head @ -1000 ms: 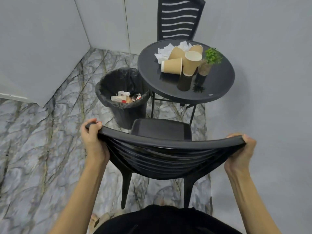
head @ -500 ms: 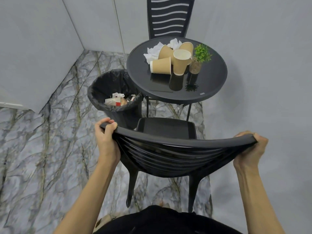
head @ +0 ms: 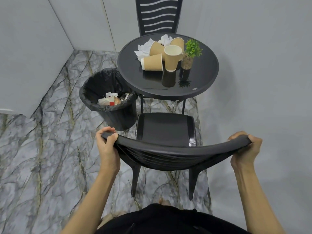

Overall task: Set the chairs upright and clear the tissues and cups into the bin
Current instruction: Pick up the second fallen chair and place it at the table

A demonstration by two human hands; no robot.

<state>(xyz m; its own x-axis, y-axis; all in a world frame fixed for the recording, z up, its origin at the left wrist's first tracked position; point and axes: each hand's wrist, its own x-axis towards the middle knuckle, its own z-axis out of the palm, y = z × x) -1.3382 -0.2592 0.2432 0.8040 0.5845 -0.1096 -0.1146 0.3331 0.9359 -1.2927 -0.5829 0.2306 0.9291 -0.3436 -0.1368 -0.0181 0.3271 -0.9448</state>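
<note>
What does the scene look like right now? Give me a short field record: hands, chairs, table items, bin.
left hand: gripping left end of the near chair's backrest top
right hand: gripping right end of same backrest
near chair: upright, seat facing the table
far chair: upright behind table
cups: four paper cups on table; one upright, at least one on its side
tissues: crumpled, on table behind cups
plant: small potted, right of cups
bin: black-lined, left of table, some rubbish inside

Black chair (head: pixel 166 130), black table (head: pixel 206 78), tan cups (head: pixel 152 62), white tissues (head: pixel 143 48), grey-veined marble floor (head: pixel 42 149).
</note>
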